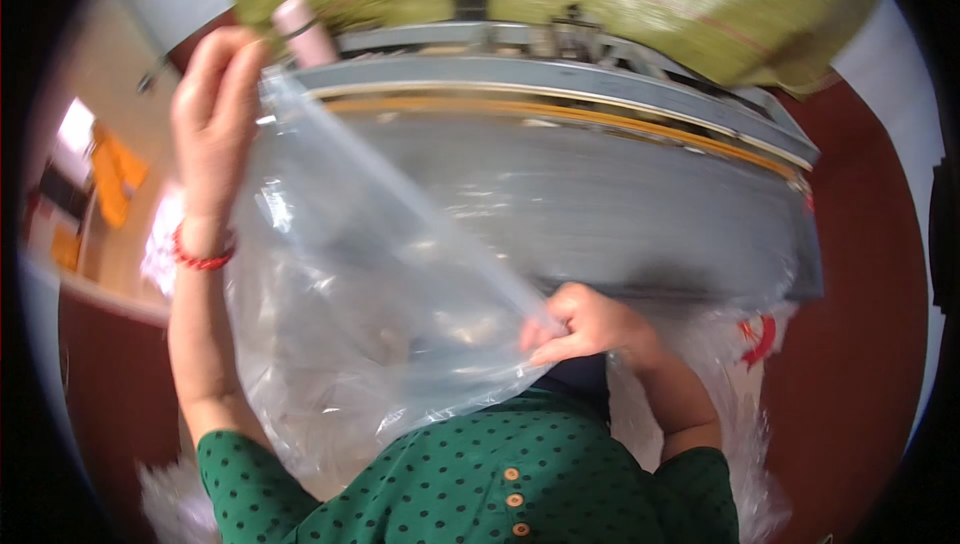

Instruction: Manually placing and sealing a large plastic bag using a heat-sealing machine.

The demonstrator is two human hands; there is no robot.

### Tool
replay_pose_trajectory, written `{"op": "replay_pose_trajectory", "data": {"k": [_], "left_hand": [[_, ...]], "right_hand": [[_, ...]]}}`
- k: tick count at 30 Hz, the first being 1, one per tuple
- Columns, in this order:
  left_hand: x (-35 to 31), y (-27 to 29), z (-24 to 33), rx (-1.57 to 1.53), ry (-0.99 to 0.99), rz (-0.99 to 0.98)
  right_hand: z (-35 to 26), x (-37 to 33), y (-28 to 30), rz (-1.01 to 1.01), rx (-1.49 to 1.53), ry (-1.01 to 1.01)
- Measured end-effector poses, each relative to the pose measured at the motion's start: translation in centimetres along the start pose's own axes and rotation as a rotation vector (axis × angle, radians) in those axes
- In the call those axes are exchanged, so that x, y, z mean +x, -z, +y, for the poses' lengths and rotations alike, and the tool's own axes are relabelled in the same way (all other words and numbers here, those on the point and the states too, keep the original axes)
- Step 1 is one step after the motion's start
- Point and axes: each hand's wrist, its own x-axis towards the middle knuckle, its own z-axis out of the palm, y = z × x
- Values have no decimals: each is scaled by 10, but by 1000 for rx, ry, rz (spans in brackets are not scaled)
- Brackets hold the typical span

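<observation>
A large sheet of clear plastic film (370, 244) is stretched between my two hands, its folded upper edge running slantwise down from left to right. My left hand (217, 94), raised at the upper left, pinches one corner of the film. Close to my body, my right hand (585, 326) grips the other end of that edge, fingers closed around it. The film hangs in loose, shiny folds toward my lap. Beyond it lies a long, flat machine bed (640, 194), grey and covered with clear film.
Along the back of the bed runs a metal bar with an orange strip (600, 118). A pink bottle (304, 32) stands at its left end. Yellow-green woven sheeting (620, 4) covers the area behind. More crumpled film (700, 394) lies at my right, beside a red item (760, 340).
</observation>
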Motion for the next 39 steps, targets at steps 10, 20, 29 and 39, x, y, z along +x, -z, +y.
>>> {"op": "replay_pose_trajectory", "data": {"k": [10, 20, 29, 39], "left_hand": [[-20, -148, -27, -981, 434, -303], [-110, -297, -37, -724, 644, -766], [-86, -301, -23, -1062, 880, -495], [-110, -305, -25, -973, 731, -637]], "right_hand": [[-8, -274, 124, 1781, -419, 385], [124, -347, 133, 1967, -168, -381], [54, -356, 166, 1881, 245, 388], [117, -371, 123, 1883, -264, -649]]}}
